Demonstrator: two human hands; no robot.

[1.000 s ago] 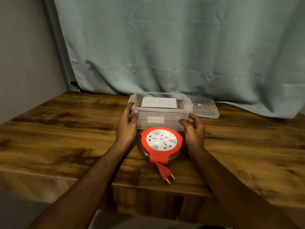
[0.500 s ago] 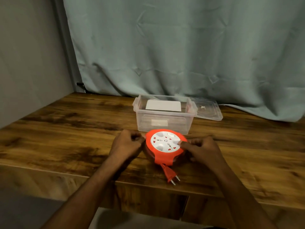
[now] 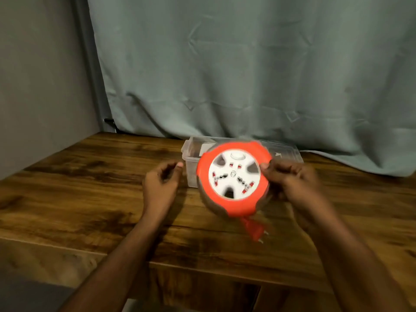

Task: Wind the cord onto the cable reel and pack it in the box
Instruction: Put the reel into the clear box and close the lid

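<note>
While the right hand (image 3: 290, 179) clasped the cable reel (image 3: 234, 183) at its right rim, thumb on the orange edge, the reel sat lifted and tilted toward the camera at centre frame, in front of the box (image 3: 191, 158). Reel face was white with socket holes and a round white button near its top, ringed in orange; blurred. No brand or writing could be read on it. Orange plug (image 3: 253, 228) hung below the reel's lower edge, prongs pointing lower right, just above the wooden surface (image 3: 90, 188).

Left hand (image 3: 161, 183) was left of the reel, apart from it, fingers loosely curled, grasping nothing.

Box was clear plastic, mostly hidden behind the reel, standing on the surface toward the back. Clear lid (image 3: 286, 154) lay to its right, with a small dark mark on it, not legible. Grey-green curtain (image 3: 247, 75) filled the upper frame; grey wall (image 3: 40, 86) at upper left.
</note>
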